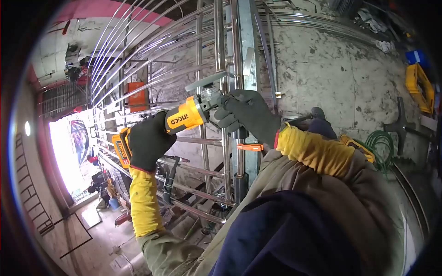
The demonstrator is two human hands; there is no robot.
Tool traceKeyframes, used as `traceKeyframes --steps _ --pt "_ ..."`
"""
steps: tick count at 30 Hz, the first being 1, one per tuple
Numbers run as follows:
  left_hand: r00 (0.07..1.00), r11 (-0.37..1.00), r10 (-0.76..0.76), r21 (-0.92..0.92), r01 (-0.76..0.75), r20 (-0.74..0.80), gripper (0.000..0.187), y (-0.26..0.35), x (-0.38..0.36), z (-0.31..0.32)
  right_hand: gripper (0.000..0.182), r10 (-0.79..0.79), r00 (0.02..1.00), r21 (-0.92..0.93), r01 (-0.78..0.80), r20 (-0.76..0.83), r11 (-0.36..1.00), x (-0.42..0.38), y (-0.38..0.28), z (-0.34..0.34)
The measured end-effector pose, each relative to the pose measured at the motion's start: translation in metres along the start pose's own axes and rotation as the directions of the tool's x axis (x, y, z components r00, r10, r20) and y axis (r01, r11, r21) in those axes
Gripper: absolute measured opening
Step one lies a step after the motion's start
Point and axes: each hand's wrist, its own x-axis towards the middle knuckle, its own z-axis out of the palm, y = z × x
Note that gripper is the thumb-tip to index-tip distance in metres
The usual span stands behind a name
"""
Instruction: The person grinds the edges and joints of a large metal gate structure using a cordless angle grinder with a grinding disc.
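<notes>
A yellow and black cordless angle grinder (186, 115) lies across the middle of the view, over bars of a shiny metal railing (221, 50). My left hand (149, 141), in a dark glove, is wrapped round its rear body, just ahead of the yellow battery (121, 148). At the front, the gloved fingers of my right hand (251, 112) close on the grinder's head. A grey, flat-edged piece (209, 81) sits at the head, close to the upright tubes. Below my right hand, an orange piece (250, 147) crosses the tubes.
Long metal bars fan out to the upper left, with an orange box (136, 96) behind them. A black clamp-like tool (170, 179) hangs on the lower rails. Coiled green cable (381, 143) and a yellow case (419, 87) lie at right. A bright doorway (69, 152) opens at left.
</notes>
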Motion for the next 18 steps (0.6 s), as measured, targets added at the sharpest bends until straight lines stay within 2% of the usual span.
traceKeyframes --steps 4,7,10,12,18 --pt "0.999 1.000 0.017 -0.018 -0.016 0.050 0.041 0.007 0.013 0.013 0.015 0.010 1.000 -0.015 -0.010 -0.014 1.000 0.015 0.013 -0.020" --pt "0.997 0.999 0.027 -0.019 -0.026 0.069 0.035 0.009 0.022 0.028 0.017 0.057 0.996 0.086 -0.062 0.067 0.994 0.028 0.025 -0.037" --pt "0.995 0.999 0.037 -0.025 -0.035 0.089 0.031 0.015 0.030 0.035 0.020 0.081 0.996 0.050 -0.082 0.032 0.995 0.029 0.028 -0.043" --pt "0.992 0.999 0.042 -0.004 -0.042 0.121 0.031 0.018 0.034 0.042 0.020 0.054 0.996 -0.005 -0.054 -0.065 0.999 0.025 0.028 -0.042" --pt "0.990 0.999 0.042 -0.023 -0.039 0.137 0.031 0.020 0.034 0.038 0.019 0.061 0.996 -0.052 -0.064 -0.060 0.997 0.026 0.025 -0.044"
